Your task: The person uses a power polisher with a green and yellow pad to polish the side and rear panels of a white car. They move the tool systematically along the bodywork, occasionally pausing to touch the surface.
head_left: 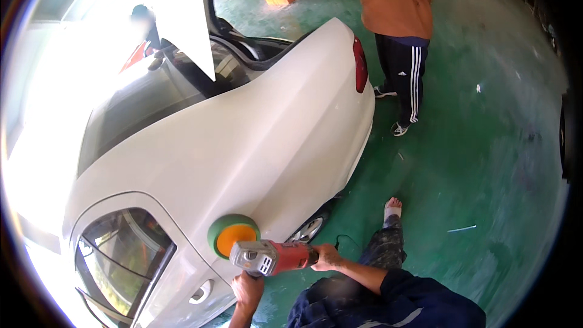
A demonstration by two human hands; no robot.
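Polishing pad met the white car's rear flank

The left hand [248,288] gripped beneath the red polisher [274,257], steadying it; its green-and-orange pad [232,234] pressed the white car [255,146] above the wheel [308,229]. The right hand [327,257] clasped the tail. A bystander [401,30] stood cropped at the top edge.

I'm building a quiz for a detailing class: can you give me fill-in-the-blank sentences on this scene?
1. The polisher has a ____ body.
2. Its green and orange pad presses against the ____ car.
3. The floor is painted ____.
4. The right hand holds the polisher's rear; the left hand is ____ it.

Missing words: red; white; green; below
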